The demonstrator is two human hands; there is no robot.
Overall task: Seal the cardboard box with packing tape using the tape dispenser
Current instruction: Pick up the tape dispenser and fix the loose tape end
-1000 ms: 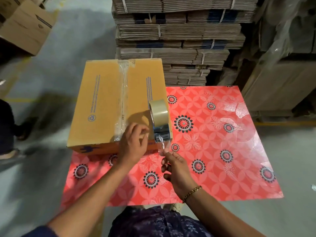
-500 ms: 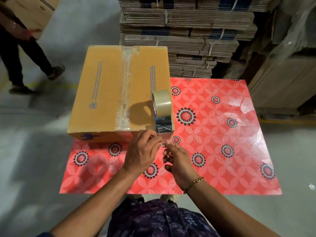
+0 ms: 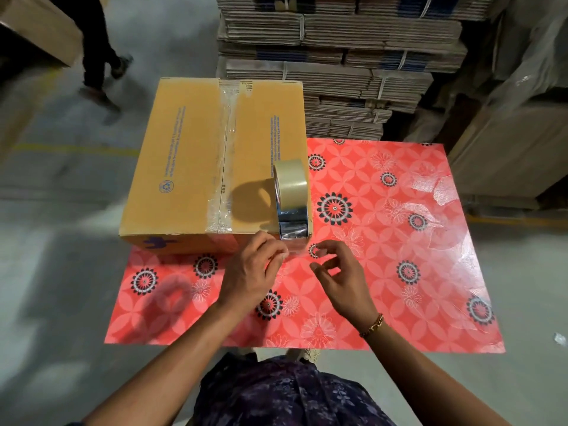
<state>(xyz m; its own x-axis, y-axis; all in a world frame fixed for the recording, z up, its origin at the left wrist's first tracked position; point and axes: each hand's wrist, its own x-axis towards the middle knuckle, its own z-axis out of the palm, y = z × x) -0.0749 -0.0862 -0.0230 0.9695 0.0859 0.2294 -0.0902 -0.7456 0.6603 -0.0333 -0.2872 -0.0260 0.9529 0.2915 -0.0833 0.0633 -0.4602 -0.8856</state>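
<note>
A brown cardboard box sits on the left part of the red flowered table, with clear tape running along its top seam. The tape dispenser, carrying a pale roll, stands on the box's near right corner. A loose clear tape end hangs just below it. My left hand is in front of the box's near edge, fingers pinched on that tape end. A little to the right, my right hand hovers over the table with its fingers spread, holding nothing.
Tied stacks of flattened cardboard rise right behind the table. More packed goods stand at the right. At the far left a person's legs cross the grey floor next to another box.
My left hand came off the box top and took the tape end below the dispenser. My right hand let go of it and opened. A person has walked in at the far left.
</note>
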